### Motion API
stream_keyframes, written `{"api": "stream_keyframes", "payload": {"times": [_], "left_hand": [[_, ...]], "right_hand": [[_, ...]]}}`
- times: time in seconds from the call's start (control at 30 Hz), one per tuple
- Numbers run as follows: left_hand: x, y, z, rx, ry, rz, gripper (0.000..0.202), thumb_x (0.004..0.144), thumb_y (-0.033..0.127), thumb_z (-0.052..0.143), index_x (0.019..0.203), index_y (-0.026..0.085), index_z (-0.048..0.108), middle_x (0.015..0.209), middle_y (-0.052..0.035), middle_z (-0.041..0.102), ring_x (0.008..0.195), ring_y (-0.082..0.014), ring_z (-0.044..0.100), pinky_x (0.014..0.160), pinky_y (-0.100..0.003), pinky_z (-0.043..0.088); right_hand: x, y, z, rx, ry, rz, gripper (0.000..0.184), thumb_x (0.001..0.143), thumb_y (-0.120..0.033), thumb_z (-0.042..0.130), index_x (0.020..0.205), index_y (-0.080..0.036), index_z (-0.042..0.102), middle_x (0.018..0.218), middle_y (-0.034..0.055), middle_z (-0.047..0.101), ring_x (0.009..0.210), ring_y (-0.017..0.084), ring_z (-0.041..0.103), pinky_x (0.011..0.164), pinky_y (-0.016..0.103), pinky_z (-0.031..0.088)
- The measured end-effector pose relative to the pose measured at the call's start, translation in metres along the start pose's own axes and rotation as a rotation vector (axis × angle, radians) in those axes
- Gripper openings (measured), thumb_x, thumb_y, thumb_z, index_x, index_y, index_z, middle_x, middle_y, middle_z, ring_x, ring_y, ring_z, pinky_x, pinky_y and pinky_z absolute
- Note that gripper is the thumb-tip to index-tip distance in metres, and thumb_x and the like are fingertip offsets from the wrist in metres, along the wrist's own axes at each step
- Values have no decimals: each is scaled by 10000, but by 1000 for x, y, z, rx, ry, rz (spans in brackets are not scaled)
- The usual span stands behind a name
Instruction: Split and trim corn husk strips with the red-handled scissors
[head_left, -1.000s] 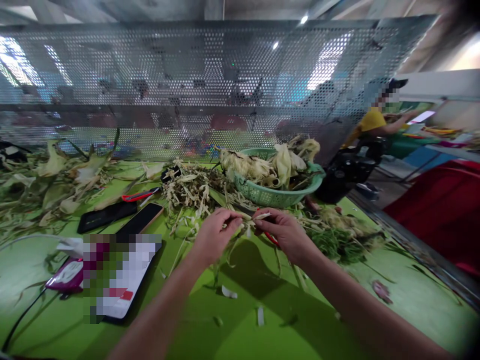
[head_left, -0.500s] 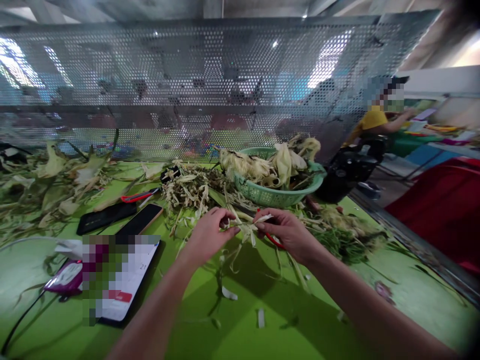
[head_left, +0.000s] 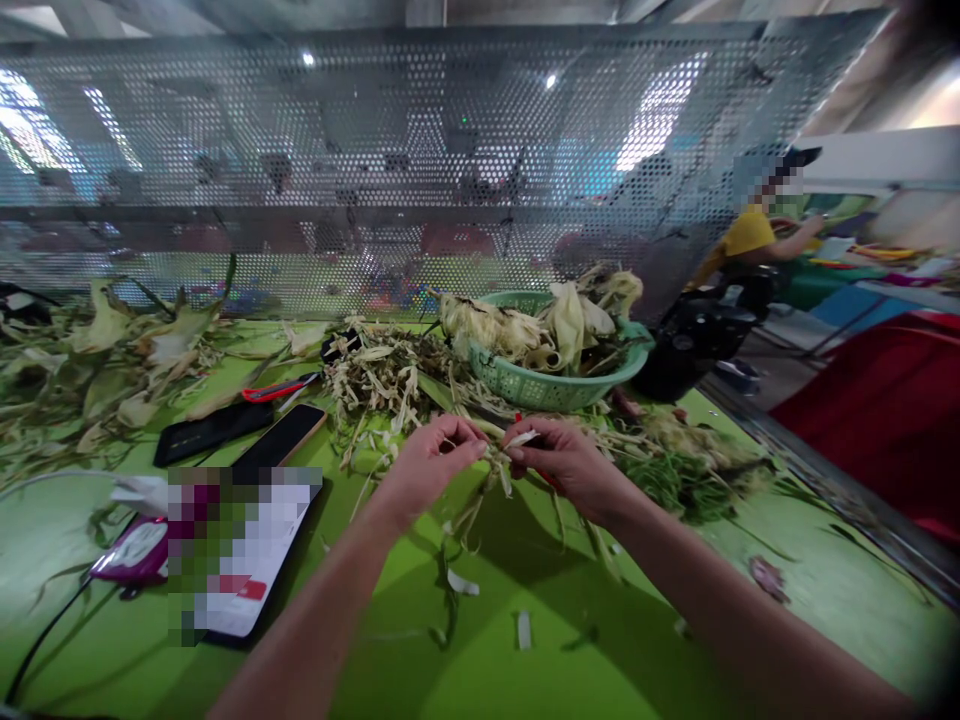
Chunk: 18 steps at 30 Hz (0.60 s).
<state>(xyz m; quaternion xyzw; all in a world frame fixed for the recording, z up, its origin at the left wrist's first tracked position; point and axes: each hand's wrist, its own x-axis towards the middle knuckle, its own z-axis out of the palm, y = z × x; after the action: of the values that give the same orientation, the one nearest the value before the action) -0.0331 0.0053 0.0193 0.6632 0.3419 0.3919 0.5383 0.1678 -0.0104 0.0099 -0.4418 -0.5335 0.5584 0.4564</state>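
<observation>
Pale strips of dried corn husk (head_left: 501, 474) hang between my two hands over the green table. My left hand (head_left: 431, 465) pinches the strips from the left, thumb against the fingers. From the right, my right hand (head_left: 562, 462) grips the same small bundle, with a pale end sticking out above its thumb. The fingertips of both hands almost meet. Partly hidden behind my right hand lies something red (head_left: 550, 479); its kind cannot be made out. Just beyond the hands is a heap of shredded husk (head_left: 390, 380).
A green plastic basket (head_left: 555, 388) full of husks stands behind the hands. To the left lie a red utility knife (head_left: 279, 388), a phone (head_left: 289, 438), a tablet (head_left: 255, 590) and a husk pile (head_left: 112, 370). A perforated metal screen (head_left: 420, 150) rises behind; a person in yellow (head_left: 750, 235) sits far right.
My left hand has shifted slightly right, closing the gap to my right hand. The right hand has moved a little over the red thing, which shows less now.
</observation>
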Motion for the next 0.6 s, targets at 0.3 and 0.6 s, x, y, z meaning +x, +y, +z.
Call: {"api": "stream_keyframes", "payload": {"times": [0.3, 0.6], "left_hand": [[1, -10, 12, -82, 5, -114, 228, 842, 362, 538, 796, 153, 619, 819, -50, 661, 700, -120, 517, 687, -260, 414], [9, -32, 14, -54, 100, -188, 206, 795, 342, 571, 793, 138, 604, 746, -27, 616, 637, -104, 499, 633, -249, 391]], "right_hand": [[3, 12, 3, 69, -29, 73, 251, 671, -314, 771, 822, -156, 647, 773, 9, 646, 685, 118, 591, 683, 264, 487], [6, 21, -5, -363, 182, -123, 229, 725, -266, 699, 912, -185, 594, 747, 11, 662, 689, 158, 637, 684, 300, 495]]}}
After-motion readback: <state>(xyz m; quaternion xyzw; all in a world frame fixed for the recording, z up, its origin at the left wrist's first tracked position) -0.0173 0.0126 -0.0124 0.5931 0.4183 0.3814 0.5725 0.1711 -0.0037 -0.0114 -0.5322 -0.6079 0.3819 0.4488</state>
